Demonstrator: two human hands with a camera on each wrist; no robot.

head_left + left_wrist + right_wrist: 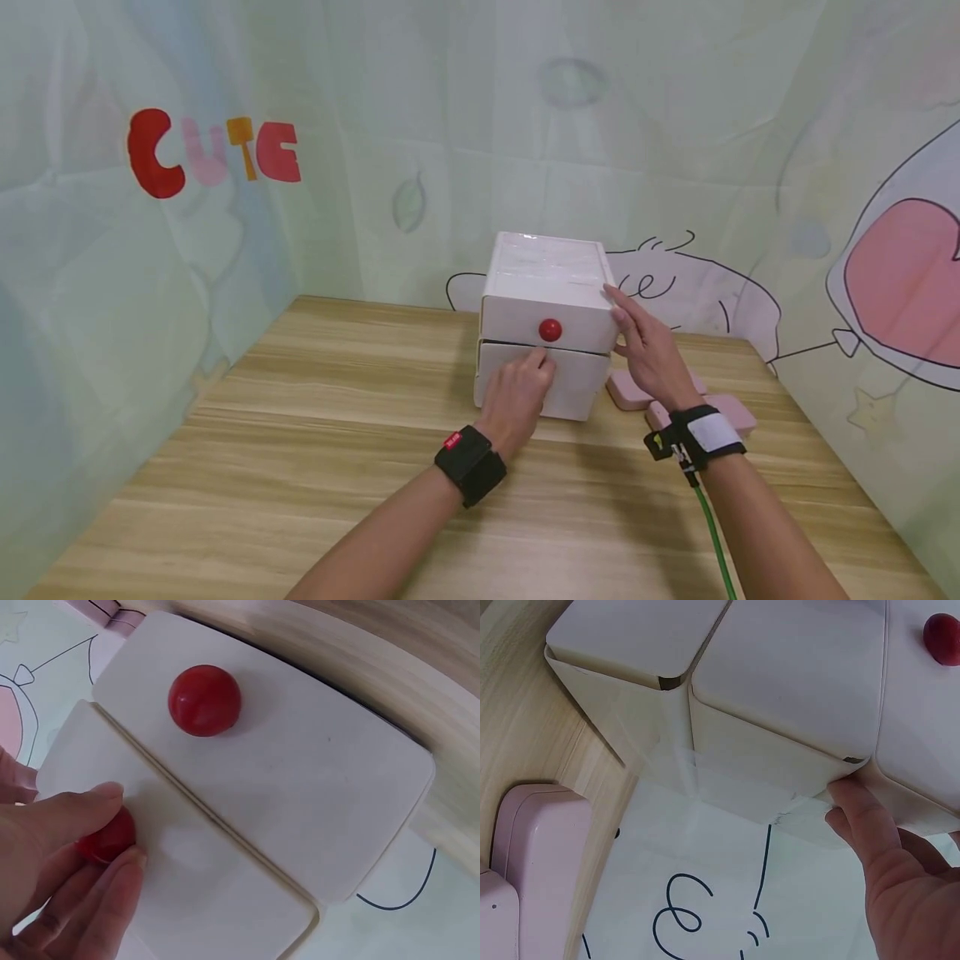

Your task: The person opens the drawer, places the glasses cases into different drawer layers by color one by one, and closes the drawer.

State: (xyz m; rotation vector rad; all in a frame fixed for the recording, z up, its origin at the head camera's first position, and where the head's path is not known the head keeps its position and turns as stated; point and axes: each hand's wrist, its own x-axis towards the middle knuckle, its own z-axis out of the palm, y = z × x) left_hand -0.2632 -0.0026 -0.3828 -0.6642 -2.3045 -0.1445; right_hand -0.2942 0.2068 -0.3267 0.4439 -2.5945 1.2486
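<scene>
A white drawer box (551, 271) stands on the table, with drawers stacked one above another. My left hand (517, 396) is at its front, below the top drawer's red knob (551, 330). In the left wrist view, thumb and fingers pinch a red knob (114, 838) on a drawer front (202, 892). Another red knob (205, 700) is untouched on the neighbouring front, closer to the wood. My right hand (654, 358) rests against the box's right side near its upper edge, fingers extended. In the right wrist view, its fingertips touch the side wall (780, 757).
Pink rounded boxes (735, 414) lie on the wooden table (315, 450), right of the drawer box and partly behind my right wrist. A printed cloth wall (450, 125) encloses the back and sides. A green cable (716, 533) trails from the right wrist strap (705, 437).
</scene>
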